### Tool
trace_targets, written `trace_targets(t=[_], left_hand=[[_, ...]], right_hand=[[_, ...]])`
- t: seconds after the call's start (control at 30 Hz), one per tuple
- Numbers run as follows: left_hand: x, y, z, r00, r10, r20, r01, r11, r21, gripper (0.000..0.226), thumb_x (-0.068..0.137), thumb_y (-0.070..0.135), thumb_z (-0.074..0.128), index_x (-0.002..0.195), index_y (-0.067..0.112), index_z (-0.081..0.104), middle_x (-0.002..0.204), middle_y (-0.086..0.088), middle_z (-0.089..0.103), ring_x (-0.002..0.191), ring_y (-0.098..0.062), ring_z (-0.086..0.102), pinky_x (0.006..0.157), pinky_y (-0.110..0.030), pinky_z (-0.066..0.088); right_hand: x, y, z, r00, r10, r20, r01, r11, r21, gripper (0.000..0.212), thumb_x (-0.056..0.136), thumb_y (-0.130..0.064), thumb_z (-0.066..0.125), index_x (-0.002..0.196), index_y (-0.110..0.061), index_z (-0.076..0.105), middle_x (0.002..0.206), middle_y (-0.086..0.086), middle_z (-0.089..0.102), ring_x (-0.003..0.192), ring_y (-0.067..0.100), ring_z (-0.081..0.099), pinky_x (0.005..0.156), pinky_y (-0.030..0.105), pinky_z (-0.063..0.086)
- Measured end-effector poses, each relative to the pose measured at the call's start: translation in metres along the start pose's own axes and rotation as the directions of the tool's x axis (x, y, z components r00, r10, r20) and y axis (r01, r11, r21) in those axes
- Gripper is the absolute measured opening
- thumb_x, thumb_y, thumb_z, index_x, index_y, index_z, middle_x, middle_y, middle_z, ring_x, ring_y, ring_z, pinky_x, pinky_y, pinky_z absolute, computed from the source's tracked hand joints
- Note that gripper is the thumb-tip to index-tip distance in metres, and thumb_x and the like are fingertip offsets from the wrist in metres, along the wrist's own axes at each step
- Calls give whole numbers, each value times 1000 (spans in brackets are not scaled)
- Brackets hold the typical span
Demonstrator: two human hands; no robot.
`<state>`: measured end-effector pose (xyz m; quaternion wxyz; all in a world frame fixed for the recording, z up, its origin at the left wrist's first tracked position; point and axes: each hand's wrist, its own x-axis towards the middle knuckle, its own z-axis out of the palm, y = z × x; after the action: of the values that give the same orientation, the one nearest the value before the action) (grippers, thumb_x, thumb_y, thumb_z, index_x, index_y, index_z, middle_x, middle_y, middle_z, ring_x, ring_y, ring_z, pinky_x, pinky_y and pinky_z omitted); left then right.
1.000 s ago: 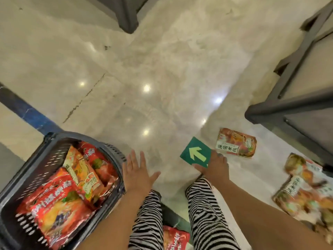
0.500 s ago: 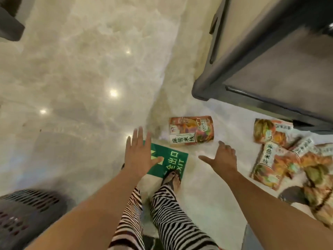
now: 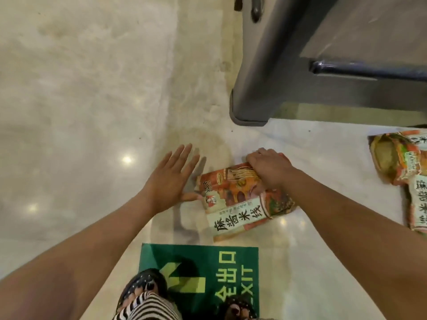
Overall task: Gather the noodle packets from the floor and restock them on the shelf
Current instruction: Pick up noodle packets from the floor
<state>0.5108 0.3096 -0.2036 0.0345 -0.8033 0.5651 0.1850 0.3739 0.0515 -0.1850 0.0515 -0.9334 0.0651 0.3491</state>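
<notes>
Nearest us, a striped trouser leg (image 3: 147, 308) and a sandalled foot (image 3: 144, 282) stand at the edge of a green exit sign (image 3: 231, 257) stuck to the pale, glossy floor (image 3: 92, 88). Just beyond the sign lies the noodle packet (image 3: 238, 204). It is flat on the floor, orange and red, with a white band of Chinese characters facing up.

Both our bare arms reach forward to it. Our right hand (image 3: 268, 167) covers its far right corner, the fingers (image 3: 256, 158) curled down over the far edge in a grip. Our left hand (image 3: 168, 183) is held flat and wide open just left of the packet, its fingers (image 3: 182, 155) straight and spread, holding nothing. The thumb tip lies at the packet's left edge, and we cannot tell whether it touches.

Farther right, well apart from this one, more packets (image 3: 396, 158) lie overlapping on the floor, partly cut off by the frame's edge. Beyond the hands the dark grey foot of the shelf unit (image 3: 254, 88) stands on the floor. A dark rail (image 3: 369, 70) runs off to the right beside it.
</notes>
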Motion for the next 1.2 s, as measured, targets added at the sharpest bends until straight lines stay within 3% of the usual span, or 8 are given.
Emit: trace_targets(t=[0.17,0.4,0.57,0.73,0.83,0.97,1.07,1.2], left_hand=[[40,-19,14,997,54,-61,-57,997,-49,110,80,86,28,157,10,9,164,-19,5,151,-34,6,120,-46,15],[75,5,1,990,118,-79,-123,991,-55,112,75,92,18,158,17,3,164,-8,-10,151,-25,-11,120,-40,-1],[112,77,-32,971,237,-42,-239,969,-60,129,58,101,0,158,20,4,165,-6,-10,152,-24,-8,121,-37,-2],[160,155,-54,880,474,32,-475,879,40,131,48,99,-20,155,24,-12,162,-4,-21,151,-21,-17,119,-32,-11],[184,201,-65,824,561,85,-567,811,142,129,53,98,-18,156,20,-8,165,-9,-13,152,-23,-12,120,-33,-8],[207,267,-91,784,599,161,-620,748,236,119,67,95,6,159,18,4,166,-10,-4,153,-24,-4,122,-35,-1],[218,328,-115,809,524,266,-577,793,195,108,78,84,30,159,18,3,166,-9,3,153,-24,6,122,-37,9],[229,403,-136,828,486,281,-514,857,32,101,82,77,38,157,15,13,163,-11,20,148,-27,24,117,-37,24]], right_hand=[[31,12,10,993,-95,74,97,995,-22,93,52,-70,81,121,-19,46,115,3,62,106,25,58,90,36,40],[-30,23,42,984,117,131,-157,923,352,79,56,-70,80,114,-20,62,97,-2,71,88,21,67,74,30,53],[-147,52,87,902,385,196,-407,606,684,61,67,-55,83,110,-15,68,91,1,73,80,19,67,73,28,52],[-260,98,137,670,646,365,-606,193,771,75,59,-62,82,99,1,70,95,12,72,85,24,67,69,31,51],[-312,113,169,567,717,406,-483,-110,869,62,62,-54,82,95,-6,61,92,2,68,85,21,64,79,30,50],[-356,122,211,427,726,538,-294,-452,842,63,50,-55,87,89,-9,68,78,6,73,70,22,70,59,26,49],[-382,127,234,395,686,611,-183,-593,784,111,0,-72,83,87,-5,71,71,10,75,62,25,73,59,29,52],[-414,136,247,420,655,627,-39,-678,734,104,13,-64,90,95,-3,71,79,14,76,69,29,75,70,36,58]])
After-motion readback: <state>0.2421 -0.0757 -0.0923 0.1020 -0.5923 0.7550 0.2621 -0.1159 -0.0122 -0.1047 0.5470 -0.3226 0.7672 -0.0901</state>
